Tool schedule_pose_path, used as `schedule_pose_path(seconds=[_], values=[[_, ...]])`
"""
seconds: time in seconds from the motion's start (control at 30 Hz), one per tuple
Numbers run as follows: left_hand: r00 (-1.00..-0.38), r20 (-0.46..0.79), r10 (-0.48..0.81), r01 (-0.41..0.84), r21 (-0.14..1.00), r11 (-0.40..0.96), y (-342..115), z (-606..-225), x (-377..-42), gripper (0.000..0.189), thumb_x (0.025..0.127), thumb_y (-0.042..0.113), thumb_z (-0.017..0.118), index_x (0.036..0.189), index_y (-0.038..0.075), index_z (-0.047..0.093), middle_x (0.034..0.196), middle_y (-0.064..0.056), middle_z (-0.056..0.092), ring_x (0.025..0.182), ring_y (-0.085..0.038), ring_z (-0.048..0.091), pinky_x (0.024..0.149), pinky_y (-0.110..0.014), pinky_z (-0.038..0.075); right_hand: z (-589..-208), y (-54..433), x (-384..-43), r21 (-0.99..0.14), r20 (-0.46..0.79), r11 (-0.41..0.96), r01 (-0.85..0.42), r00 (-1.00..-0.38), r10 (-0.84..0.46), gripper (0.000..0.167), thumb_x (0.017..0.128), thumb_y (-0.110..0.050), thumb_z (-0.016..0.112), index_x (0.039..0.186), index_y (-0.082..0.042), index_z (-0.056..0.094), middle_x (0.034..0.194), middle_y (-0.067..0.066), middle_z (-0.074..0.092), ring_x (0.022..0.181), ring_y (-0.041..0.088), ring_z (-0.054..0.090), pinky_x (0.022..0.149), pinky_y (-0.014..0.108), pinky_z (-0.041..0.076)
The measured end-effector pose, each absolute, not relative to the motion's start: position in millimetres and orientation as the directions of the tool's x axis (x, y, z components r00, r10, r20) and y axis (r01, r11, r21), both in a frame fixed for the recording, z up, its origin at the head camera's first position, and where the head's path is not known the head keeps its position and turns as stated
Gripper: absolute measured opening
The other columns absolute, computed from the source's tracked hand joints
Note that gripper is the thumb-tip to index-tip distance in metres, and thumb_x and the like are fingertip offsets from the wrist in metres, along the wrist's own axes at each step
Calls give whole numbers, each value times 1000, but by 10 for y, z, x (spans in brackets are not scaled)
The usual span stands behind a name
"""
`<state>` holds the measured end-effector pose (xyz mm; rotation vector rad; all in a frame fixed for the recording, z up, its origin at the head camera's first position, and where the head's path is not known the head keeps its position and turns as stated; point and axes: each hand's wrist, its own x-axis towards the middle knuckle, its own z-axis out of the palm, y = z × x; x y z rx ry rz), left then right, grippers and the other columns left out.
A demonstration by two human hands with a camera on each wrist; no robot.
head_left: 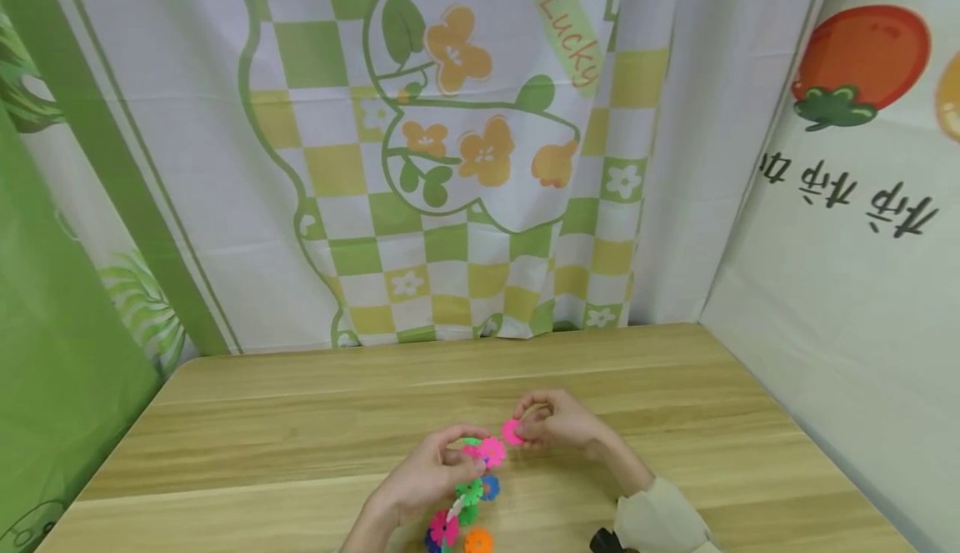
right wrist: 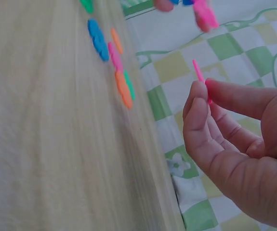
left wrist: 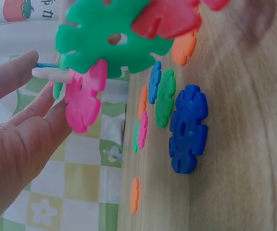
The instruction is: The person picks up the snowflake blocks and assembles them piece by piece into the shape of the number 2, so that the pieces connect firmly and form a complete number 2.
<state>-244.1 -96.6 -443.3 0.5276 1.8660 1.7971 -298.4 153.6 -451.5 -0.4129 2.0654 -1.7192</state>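
Note:
My left hand (head_left: 420,480) holds a chain of notched, flower-shaped plastic discs (head_left: 492,452) joined edge to edge, in pink, green, white and blue. In the left wrist view, a green disc (left wrist: 87,41) and a pink disc (left wrist: 84,103) of this chain hang close to the camera, slotted together. To the right of it, my right hand (head_left: 562,421) pinches one loose pink disc (head_left: 512,432) between thumb and fingertips. The right wrist view shows this pink disc (right wrist: 199,72) edge-on, a short gap from the discs in the left hand. Both hands are raised over the table.
Loose discs lie on the wooden table (head_left: 300,419), among them a dark blue disc (left wrist: 189,130), a green one (left wrist: 165,98) and an orange one (left wrist: 135,195). A patterned curtain (head_left: 480,269) hangs along the table's far edge; a white printed sheet (head_left: 840,303) hangs at the right.

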Motion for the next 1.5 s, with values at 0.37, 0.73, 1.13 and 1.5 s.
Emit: schedule_pose_path(seconds=[0.37, 0.73, 1.13, 1.5], values=[[-810, -86, 580, -32, 994, 104, -1004, -4461, -2444, 46, 95, 17, 61, 135, -3, 47, 104, -21, 66, 91, -23, 64, 78, -37, 53, -4444, 1512, -2860, -994, -101, 81, 69, -839, -535, 18, 89, -1, 64, 103, 5, 55, 87, 11, 67, 76, 17, 65, 74, 34, 58], [-808, -105, 580, -50, 993, 110, -986, -4479, -2453, 44, 96, 17, 60, 134, -2, 48, 105, -18, 66, 91, -23, 64, 81, -38, 53, -4413, 1490, -2852, -996, -74, 78, 39, -850, -522, 19, 88, -1, 65, 103, 5, 55, 88, 11, 67, 78, 21, 66, 78, 39, 57], [-797, -101, 596, -59, 994, 91, -943, -4493, -2449, 41, 97, 15, 57, 133, -4, 49, 90, -19, 69, 71, -15, 60, 66, -26, 49, -4444, 1485, -2870, -997, -40, 74, -1, -838, -545, 16, 88, 3, 64, 101, 6, 56, 88, 10, 67, 79, 19, 66, 77, 40, 57], [-802, -106, 588, -108, 994, 33, -907, -4524, -2455, 42, 98, 11, 55, 134, -9, 46, 91, -23, 69, 83, -31, 69, 70, -28, 56, -4459, 1452, -2844, -995, 22, 76, -68, -870, -493, 19, 86, 4, 66, 100, 13, 57, 88, 17, 69, 75, 20, 67, 73, 39, 58]])
